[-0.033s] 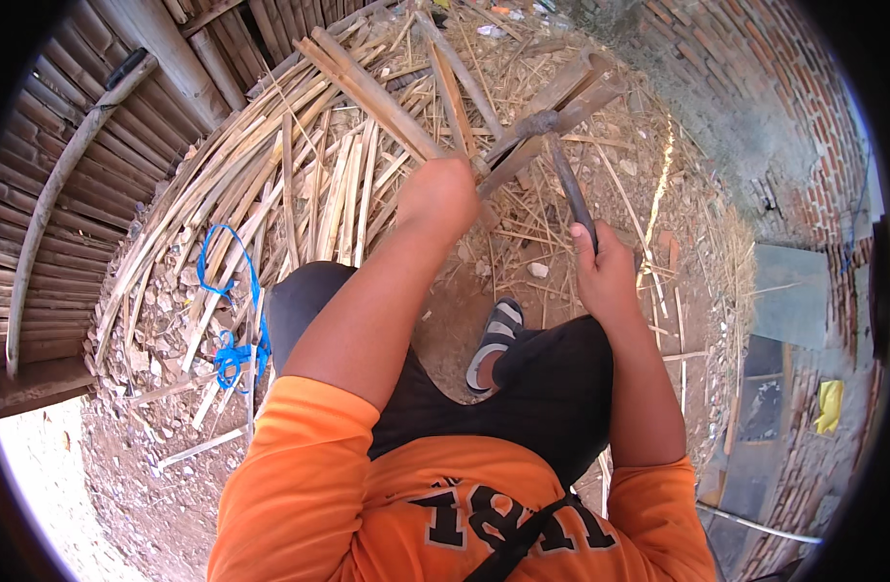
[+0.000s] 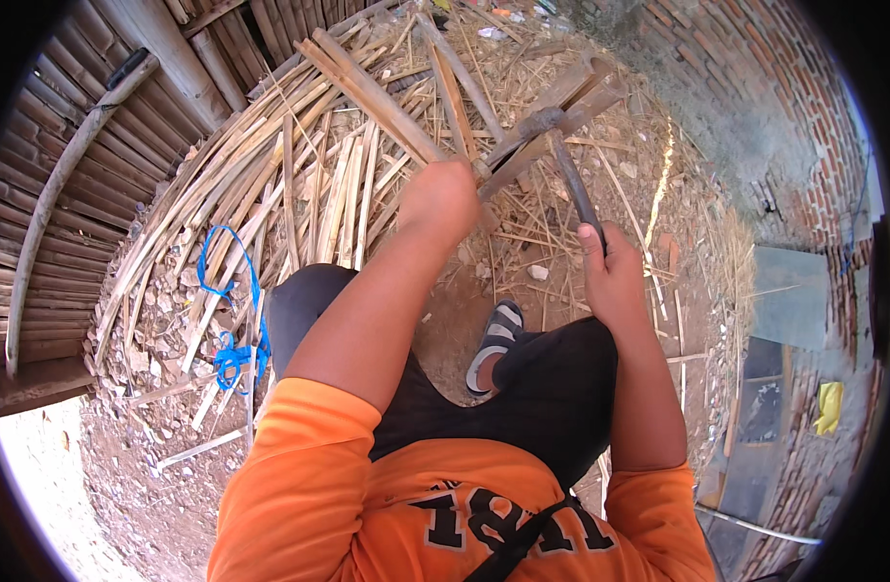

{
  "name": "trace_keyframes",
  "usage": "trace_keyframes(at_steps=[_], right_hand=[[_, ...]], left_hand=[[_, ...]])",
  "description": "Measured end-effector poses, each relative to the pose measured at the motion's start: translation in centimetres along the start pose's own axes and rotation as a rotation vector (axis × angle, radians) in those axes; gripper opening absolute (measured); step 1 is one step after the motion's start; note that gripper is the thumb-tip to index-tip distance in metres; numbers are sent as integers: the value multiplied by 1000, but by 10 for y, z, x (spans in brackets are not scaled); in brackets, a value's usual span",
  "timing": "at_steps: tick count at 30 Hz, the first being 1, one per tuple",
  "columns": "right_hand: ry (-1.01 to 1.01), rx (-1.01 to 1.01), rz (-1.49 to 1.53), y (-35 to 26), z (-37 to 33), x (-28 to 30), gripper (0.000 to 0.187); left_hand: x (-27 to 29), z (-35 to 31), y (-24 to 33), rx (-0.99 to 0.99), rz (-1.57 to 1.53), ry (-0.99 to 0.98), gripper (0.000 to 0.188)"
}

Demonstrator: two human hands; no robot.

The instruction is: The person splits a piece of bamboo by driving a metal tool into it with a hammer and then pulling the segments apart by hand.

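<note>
My right hand (image 2: 615, 272) is closed round the dark handle of a hammer (image 2: 575, 184). The hammer's head (image 2: 540, 122) touches or lies just over a dark blade, apparently a machete (image 2: 506, 150), set in the split bamboo pole (image 2: 573, 92). My left hand (image 2: 438, 199) is closed at the near end of that blade; its fingers and most of the grip are hidden behind the back of the hand. The bamboo pole lies slantwise ahead of me, its halves spread apart at the far end.
Bamboo strips (image 2: 343, 194) lie heaped ahead and left, with a longer split piece (image 2: 367, 92) among them. Blue cord (image 2: 234, 359) lies by my left knee. A bamboo wall (image 2: 52, 242) stands left, a brick wall (image 2: 755, 68) right. My sandalled foot (image 2: 498, 339) is below.
My right hand and the hammer's handle have shifted slightly to the right. The left hand and the bamboo pole look almost unmoved.
</note>
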State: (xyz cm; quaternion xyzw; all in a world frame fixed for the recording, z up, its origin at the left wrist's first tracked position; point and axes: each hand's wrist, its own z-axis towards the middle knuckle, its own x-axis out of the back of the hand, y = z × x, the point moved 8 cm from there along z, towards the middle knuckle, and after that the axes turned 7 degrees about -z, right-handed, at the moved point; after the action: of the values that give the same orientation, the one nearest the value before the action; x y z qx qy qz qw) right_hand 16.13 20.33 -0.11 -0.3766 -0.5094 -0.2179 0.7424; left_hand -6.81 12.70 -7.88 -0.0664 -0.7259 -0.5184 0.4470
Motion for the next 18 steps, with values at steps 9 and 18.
trace_keyframes(at_steps=[9,18], right_hand=[[-64,-36,-138,10,1,-19,40],[265,48,218,-6,-1,36,38]], left_hand=[[5,-3,3,50,-14,-59,32],[3,-5,-2,83,-33,-93,32]])
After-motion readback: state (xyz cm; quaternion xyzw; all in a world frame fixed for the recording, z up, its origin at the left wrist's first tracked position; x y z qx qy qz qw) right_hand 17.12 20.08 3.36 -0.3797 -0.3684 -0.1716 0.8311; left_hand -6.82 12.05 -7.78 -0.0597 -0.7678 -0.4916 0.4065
